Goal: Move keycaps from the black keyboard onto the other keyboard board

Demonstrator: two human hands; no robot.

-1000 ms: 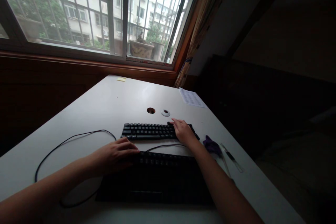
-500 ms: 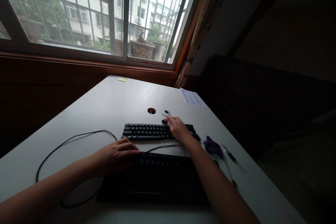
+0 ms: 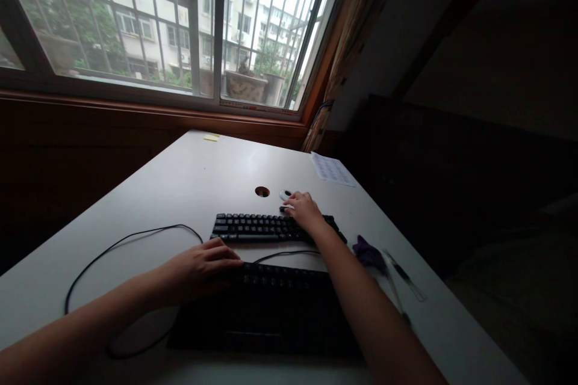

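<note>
Lying over the left end of the near black keyboard [image 3: 271, 313] is my left hand [image 3: 210, 264], its fingers stretched out and resting on the top left corner. Some dark keys show along that keyboard's far edge; the rest is too dark to make out. Beyond it sits a block of black keys [image 3: 253, 228] in keyboard layout. My right hand [image 3: 304, 210] reaches over its far edge, fingers curled and pinched down beside a small black piece [image 3: 283, 209]. What the fingertips hold, if anything, is hidden. A white round object [image 3: 284, 194] with a dark centre lies just past them.
A black cable [image 3: 121, 240] loops across the white table [image 3: 149, 198] on the left. To the right lie a purple cloth [image 3: 368, 252] and a thin tool with a wire end [image 3: 406, 277]. A round hole [image 3: 262, 192], printed paper [image 3: 333, 169] and yellow notes [image 3: 211, 138] are farther back.
My right hand has shifted slightly away from me and its fingers have curled more, now partly covering the white round object. My left hand stays on the near keyboard.
</note>
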